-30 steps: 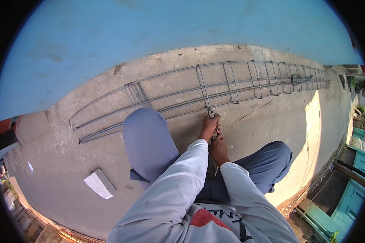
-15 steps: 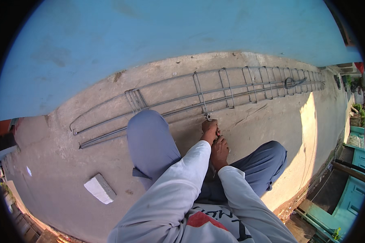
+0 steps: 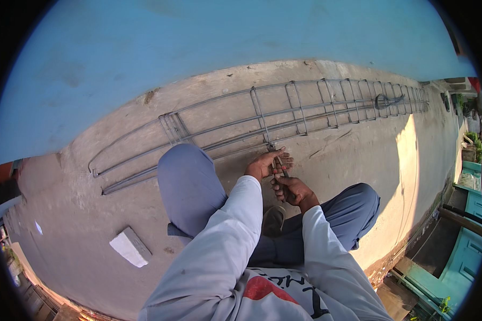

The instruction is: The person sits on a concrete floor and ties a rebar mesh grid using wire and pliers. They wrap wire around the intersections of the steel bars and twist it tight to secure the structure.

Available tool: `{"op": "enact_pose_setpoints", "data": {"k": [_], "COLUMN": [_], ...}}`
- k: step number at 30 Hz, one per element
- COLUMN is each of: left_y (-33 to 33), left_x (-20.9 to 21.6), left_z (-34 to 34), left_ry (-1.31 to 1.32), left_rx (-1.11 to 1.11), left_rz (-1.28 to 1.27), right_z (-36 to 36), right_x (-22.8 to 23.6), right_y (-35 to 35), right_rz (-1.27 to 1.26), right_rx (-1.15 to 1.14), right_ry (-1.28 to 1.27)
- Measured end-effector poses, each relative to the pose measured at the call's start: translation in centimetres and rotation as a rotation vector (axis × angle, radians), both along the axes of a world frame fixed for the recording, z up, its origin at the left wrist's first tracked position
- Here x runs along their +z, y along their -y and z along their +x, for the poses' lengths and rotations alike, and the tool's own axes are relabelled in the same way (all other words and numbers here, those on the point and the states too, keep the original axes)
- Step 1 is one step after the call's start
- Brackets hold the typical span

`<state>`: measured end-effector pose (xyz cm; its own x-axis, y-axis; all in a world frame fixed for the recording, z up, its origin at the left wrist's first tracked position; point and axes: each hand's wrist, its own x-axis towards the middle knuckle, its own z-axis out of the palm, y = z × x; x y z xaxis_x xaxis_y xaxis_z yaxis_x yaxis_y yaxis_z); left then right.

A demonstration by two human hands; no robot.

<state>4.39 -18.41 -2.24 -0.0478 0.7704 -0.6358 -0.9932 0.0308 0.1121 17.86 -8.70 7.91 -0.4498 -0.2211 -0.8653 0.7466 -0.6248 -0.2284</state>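
A long rebar cage (image 3: 292, 111) of grey bars with square stirrups lies on the concrete, crossing in front of me from left to right. Steel pincers (image 3: 278, 164) have their jaws up against the near bar at one stirrup, handles pointing back toward me. My right hand (image 3: 297, 191) is closed round the lower handle end. Beside the upper handles, my left hand (image 3: 263, 164) has its fingers stretched out to the right, palm partly showing, next to the pincers. Any tie wire at the jaws is too small to make out.
A coil of dark wire (image 3: 383, 101) rests on the cage's right part. A pale block (image 3: 131, 247) sits on the floor at left. Beyond the cage rises a blue wall (image 3: 241, 32). My bent knees (image 3: 190, 174) flank my hands; turquoise doors (image 3: 468, 251) stand at right.
My left hand has opened from a fist, fingers now stretched out. The right hand has shifted a little right, apart from the left, and the pincers now show between them.
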Motion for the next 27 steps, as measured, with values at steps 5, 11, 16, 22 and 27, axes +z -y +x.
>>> {"op": "enact_pose_setpoints", "data": {"k": [5,11,16,22,27], "left_y": [-2.5,-5.8,-3.4,0.3,-0.9], "left_x": [0.4,0.5,-1.0,1.9,-0.5], "left_z": [1.9,2.6,1.2,-0.1,2.2], "left_ry": [0.027,0.105,-0.109,-0.094,0.195], "left_rx": [0.207,0.382,0.149,-0.121,0.444], "left_rz": [-0.149,-0.375,-0.477,-0.162,0.222], "right_z": [-0.6,2.8,0.9,0.9,0.3], "right_x": [2.3,1.7,1.1,0.8,1.6], "right_y": [-1.2,0.4,4.0,-0.1,1.1], "right_rz": [0.317,1.556,1.690,0.453,0.067], "right_rx": [0.290,0.888,0.879,0.293,-0.009], "right_ry": [0.081,-0.132,-0.072,0.152,0.090]}}
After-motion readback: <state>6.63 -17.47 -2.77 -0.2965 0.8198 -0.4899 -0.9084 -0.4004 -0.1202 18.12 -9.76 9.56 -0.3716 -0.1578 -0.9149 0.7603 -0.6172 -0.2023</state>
